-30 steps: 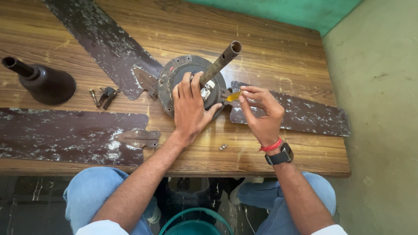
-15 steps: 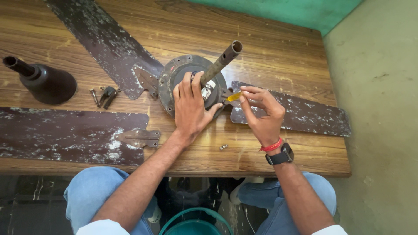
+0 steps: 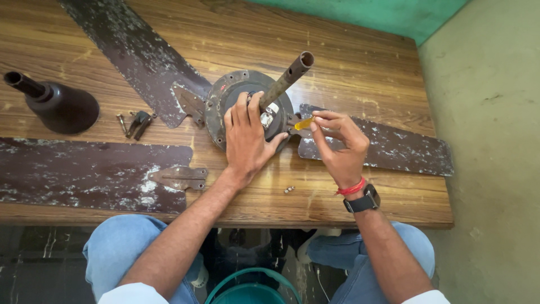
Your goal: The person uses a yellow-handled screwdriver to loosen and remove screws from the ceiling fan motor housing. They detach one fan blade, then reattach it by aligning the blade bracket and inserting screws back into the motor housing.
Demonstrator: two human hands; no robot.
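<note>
Screwdriver (image 3: 304, 123), apparently pinched in right hand (image 3: 340, 147), meets motor (image 3: 247, 107).

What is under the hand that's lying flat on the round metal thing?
Under the left hand lies the round fan motor with its pipe sticking up. The palm covers the motor's near side, so that part stays hidden.

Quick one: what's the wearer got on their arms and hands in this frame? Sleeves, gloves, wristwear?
No gloves: the left hand and right hand are bare, as are the forearms. Light, whitish sleeve edges show at the bottom edge of the frame, at the upper arms. The right wrist carries a red band and, just behind it, a black wristwatch on a black strap. The left wrist has nothing on it.
</note>
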